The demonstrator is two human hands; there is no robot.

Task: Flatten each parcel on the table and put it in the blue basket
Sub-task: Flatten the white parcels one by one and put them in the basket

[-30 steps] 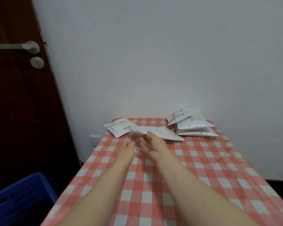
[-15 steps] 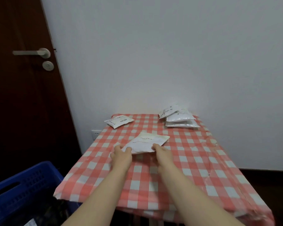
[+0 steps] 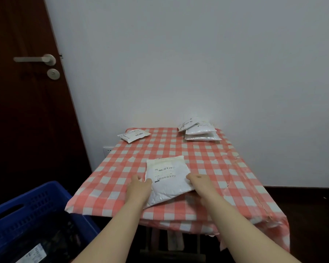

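Observation:
A white parcel with a printed label lies near the front of the red-checked table, its near corner hanging a little above the cloth. My left hand holds its left edge with the thumb on top. My right hand grips its right edge with curled fingers. A single parcel lies at the back left, and a stack of parcels sits at the back right. The blue basket stands on the floor at the lower left, with dark contents and a labelled item inside.
A dark wooden door with a metal handle stands to the left, above the basket. A white wall runs behind the table, with a socket low beside the table's left edge. The tablecloth hangs over the front edge.
Both hands have drawn the parcel from the back of the table to its front and turned it square to me. The view has pulled back, showing more of the basket.

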